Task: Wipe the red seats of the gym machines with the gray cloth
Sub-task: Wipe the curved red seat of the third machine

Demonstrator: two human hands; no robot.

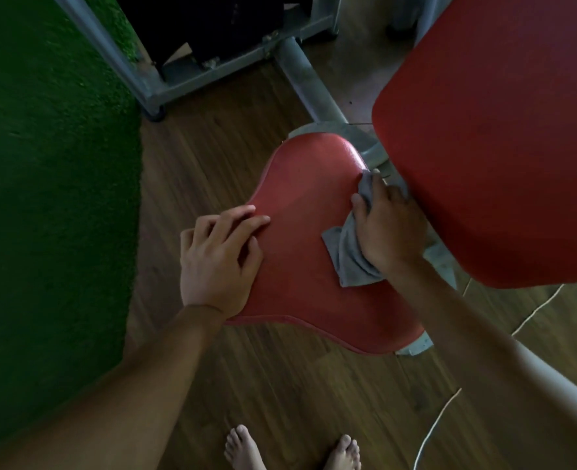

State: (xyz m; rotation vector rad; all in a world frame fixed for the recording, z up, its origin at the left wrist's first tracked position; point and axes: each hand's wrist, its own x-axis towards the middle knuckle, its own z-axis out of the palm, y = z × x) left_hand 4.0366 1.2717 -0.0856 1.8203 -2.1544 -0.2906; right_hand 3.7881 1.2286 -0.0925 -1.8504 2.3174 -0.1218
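Gripping the bunched gray cloth (348, 256) with the right hand (392, 225), fingers curled, on the far right side of the red seat (307, 273) near the backrest (500, 130), and resting the left hand (216, 262), fingers relaxed, on its left edge.

The red seat (300, 266) — padded, with a piped edge — lies flat, its narrow end pointing away and glossy there. On its right side the gray cloth (344, 256) sits crumpled, gripped under the right hand (389, 228) — one corner spread flat toward the seat's middle.
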